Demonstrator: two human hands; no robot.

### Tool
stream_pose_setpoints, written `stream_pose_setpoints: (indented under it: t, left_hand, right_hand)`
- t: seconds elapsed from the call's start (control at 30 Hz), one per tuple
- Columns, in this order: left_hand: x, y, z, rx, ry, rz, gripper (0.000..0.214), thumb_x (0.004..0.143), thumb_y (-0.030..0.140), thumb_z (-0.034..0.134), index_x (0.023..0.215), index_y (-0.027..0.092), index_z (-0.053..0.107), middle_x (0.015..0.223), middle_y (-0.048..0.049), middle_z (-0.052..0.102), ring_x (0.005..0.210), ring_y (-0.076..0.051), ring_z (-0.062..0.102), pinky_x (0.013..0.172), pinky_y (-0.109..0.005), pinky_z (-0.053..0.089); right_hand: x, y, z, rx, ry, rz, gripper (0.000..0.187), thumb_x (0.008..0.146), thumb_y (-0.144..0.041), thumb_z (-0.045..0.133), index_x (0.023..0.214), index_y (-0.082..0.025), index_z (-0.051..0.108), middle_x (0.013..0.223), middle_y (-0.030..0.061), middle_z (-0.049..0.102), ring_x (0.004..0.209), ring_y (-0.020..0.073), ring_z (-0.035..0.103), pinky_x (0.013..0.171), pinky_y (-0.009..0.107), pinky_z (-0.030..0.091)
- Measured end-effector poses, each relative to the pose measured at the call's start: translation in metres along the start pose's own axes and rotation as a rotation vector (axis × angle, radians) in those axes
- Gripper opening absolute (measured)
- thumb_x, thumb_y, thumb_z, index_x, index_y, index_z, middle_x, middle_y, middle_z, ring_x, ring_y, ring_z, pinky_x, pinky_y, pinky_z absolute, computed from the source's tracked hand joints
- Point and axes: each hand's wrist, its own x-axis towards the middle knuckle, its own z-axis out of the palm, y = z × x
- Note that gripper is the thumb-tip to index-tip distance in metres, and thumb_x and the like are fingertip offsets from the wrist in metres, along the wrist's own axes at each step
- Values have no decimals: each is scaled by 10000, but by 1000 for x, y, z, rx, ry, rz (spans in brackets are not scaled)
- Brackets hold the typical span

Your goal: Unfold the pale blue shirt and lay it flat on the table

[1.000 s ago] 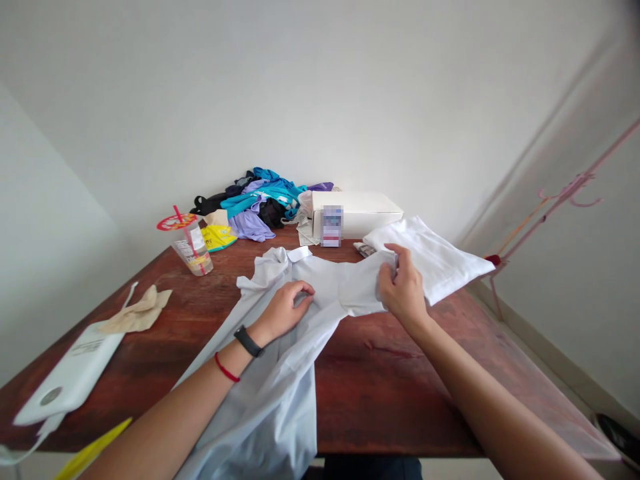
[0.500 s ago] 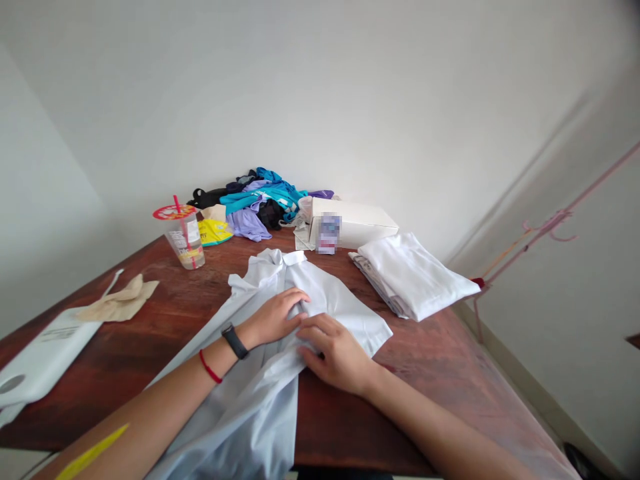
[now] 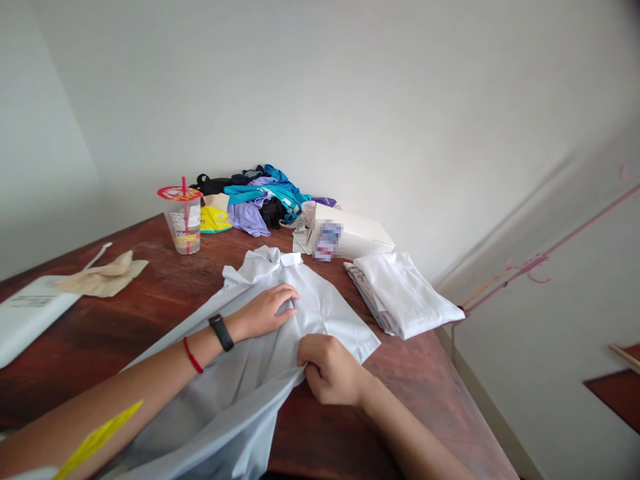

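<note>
A pale blue collared shirt (image 3: pixel 325 320) lies spread on the dark wooden table (image 3: pixel 165 300), its lower part hanging over the near edge. My left hand (image 3: pixel 265 310) presses down on the shirt's middle with curled fingers; a black band and a red string sit on that wrist. My right hand (image 3: pixel 333 370) is closed, pinching the shirt's edge near the short sleeve. A folded white garment (image 3: pixel 407 293) rests to the right of the shirt.
A white box (image 3: pixel 345 233) and a heap of coloured clothes (image 3: pixel 260 197) sit at the back by the wall. A plastic cup with a red straw (image 3: pixel 184 220), a beige cloth (image 3: pixel 103 277) and a white flat pack (image 3: pixel 27 313) lie on the left. A pink cord (image 3: pixel 545 257) runs along the right.
My right hand let go of the sleeve out at the right, came in across the shirt and now pinches its edge nearer me. The left hand stays pressed on the shirt.
</note>
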Motion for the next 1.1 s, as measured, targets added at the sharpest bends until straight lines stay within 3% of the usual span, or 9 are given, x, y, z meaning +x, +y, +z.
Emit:
stream_pose_setpoints:
  t: [0.1, 0.23, 0.37, 0.57, 0.67, 0.73, 0.9, 0.97, 1.1]
  left_hand:
    - [1, -8, -3, 38, 30, -16, 232, 960, 260, 554, 1171, 192, 621, 1247, -88, 636, 1183, -230, 589, 1094, -365, 428]
    - [4, -20, -8, 113, 78, -96, 239, 961, 267, 548, 1173, 178, 614, 1236, -108, 647, 1200, -245, 575, 1111, -384, 405]
    - [6, -29, -13, 257, 69, -271, 290, 968, 293, 552, 1223, 162, 594, 1344, -127, 595, 1269, -253, 537, 1130, -382, 373]
    - [1, -49, -33, 385, 102, -583, 539, 970, 385, 552, 1377, 39, 485, 1577, -305, 295, 1463, -463, 234, 1151, -663, 139]
    - [-3, -61, -46, 403, 87, -732, 615, 954, 466, 567, 1364, 15, 489, 1579, -340, 270, 1440, -538, 193, 1075, -771, 81]
    - [-4, -65, -52, 410, 62, -795, 631, 965, 507, 539, 1382, 37, 481, 1590, -332, 257, 1436, -535, 204, 1044, -799, 79]
    - [-4, -63, -56, 442, 16, -835, 647, 1004, 541, 430, 1442, 66, 454, 1615, -320, 204, 1462, -518, 164, 1032, -810, 75]
    - [-4, -62, -53, 455, 20, -846, 656, 1007, 554, 402, 1453, 76, 455, 1624, -309, 196, 1468, -511, 150, 1034, -812, 61]
    - [-5, -63, -47, 465, 8, -869, 679, 1013, 586, 337, 1506, 126, 422, 1654, -266, 165, 1491, -484, 128, 1044, -811, 30]
  right_hand:
    - [-4, 13, -26, 49, -167, 174, 189, 643, -58, 444, 672, -206, 557, 651, -18, 574, 636, 143, 517, 641, 245, 402]
    - [-8, 40, -53, 179, -385, 519, 143, 794, -177, 551, 664, -193, 607, 608, -27, 622, 572, 127, 530, 548, 221, 372]
    - [-7, 55, -51, 243, -266, 673, 381, 955, -495, 516, 746, -194, 621, 557, -11, 640, 514, 132, 530, 541, 232, 390]
    - [0, 56, -29, -5, 56, 614, 300, 991, -407, 497, 833, -202, 647, 578, -14, 644, 560, 145, 589, 616, 251, 418]
    - [1, 60, -23, -62, 142, 525, 241, 979, -359, 516, 890, -198, 673, 768, 22, 699, 727, 170, 648, 707, 272, 474]
    - [0, 63, -18, -118, 166, 447, 196, 954, -327, 558, 1002, -193, 692, 1016, 66, 718, 971, 201, 664, 890, 310, 493]
    - [-3, 73, -6, -246, -14, 521, 563, 968, -453, 557, 1466, -194, 511, 1606, 133, 383, 1516, 311, 279, 1219, 483, 255]
    - [-3, 75, -4, -257, -97, 573, 618, 1001, -513, 476, 1543, -222, 420, 1673, 104, 253, 1560, 326, 146, 1236, 534, 192]
    - [-1, 74, -5, -255, -160, 599, 646, 1016, -554, 416, 1583, -252, 352, 1697, 70, 169, 1569, 322, 85, 1242, 546, 151]
